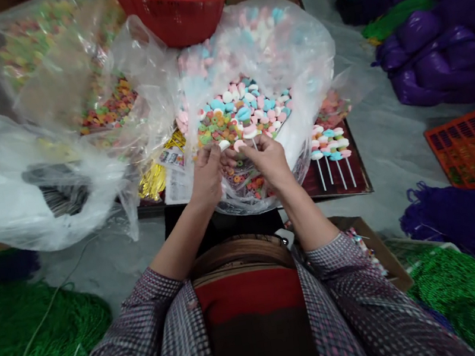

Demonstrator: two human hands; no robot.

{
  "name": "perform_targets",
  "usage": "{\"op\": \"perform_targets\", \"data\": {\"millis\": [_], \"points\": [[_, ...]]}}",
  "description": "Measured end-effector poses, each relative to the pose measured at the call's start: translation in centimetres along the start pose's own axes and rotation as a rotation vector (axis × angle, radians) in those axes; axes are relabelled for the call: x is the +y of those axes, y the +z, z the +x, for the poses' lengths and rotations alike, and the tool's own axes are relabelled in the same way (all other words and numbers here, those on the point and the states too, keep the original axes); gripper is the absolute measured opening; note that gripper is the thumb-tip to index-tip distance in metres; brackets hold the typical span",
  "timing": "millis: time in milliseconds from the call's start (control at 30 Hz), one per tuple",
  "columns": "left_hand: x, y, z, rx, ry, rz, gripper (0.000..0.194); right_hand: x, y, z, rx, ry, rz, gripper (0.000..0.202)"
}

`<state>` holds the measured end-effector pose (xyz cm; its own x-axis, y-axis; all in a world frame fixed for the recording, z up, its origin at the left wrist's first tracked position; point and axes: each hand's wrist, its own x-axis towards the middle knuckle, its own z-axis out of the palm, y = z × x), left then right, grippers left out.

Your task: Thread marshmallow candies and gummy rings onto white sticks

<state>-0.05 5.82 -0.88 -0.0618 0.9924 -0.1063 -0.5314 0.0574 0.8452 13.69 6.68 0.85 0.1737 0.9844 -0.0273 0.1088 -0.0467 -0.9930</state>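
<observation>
Over the candy bag (312,52), right fingers (255,154) grip a candy stick (248,130), left fingers (214,154) a white piece (224,144); excess pressure could split soft candy.

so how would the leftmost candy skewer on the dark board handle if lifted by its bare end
It would probably feel top-heavy, since its candies are bunched at one end. The white stick looks thin but straight, so likely fairly stiff. The candies look puffy and may dent if squeezed.
</observation>
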Motion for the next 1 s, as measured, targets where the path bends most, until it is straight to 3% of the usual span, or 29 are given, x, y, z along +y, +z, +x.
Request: {"op": "perform_targets", "data": {"millis": [133,233,400,600,833,1000], "points": [[-0.4,0.3,-0.5,-0.081,0.220,0.169,0.047,0.2,1.0,-1.6,-0.016,0.019,0.102,0.031],[-0.3,0.1,-0.8,-0.093,0.288,0.290,0.046,-0.1,1.1,-2.0,-0.063,0.024,0.181,0.034],[0.7,0.0,-1.6,-0.067,0.313,0.483,0.019,-0.8,0.3,-2.4,-0.190,0.047,0.200,0.045],[1.7,0.7,-2.8,-0.099,0.219,0.438,0.010,-0.2,-0.3,-2.2,-0.148,0.102,0.153,0.046],[1.3,-0.1,-1.8,-0.270,0.040,0.287,0.043,-0.3,-0.5,-3.1,-0.111,0.062,0.125,0.038],[1.3,0.3,-1.8,-0.251,0.018,0.231,0.033,-0.4,-0.6,-3.3,-0.063,0.007,0.083,0.034]]}}
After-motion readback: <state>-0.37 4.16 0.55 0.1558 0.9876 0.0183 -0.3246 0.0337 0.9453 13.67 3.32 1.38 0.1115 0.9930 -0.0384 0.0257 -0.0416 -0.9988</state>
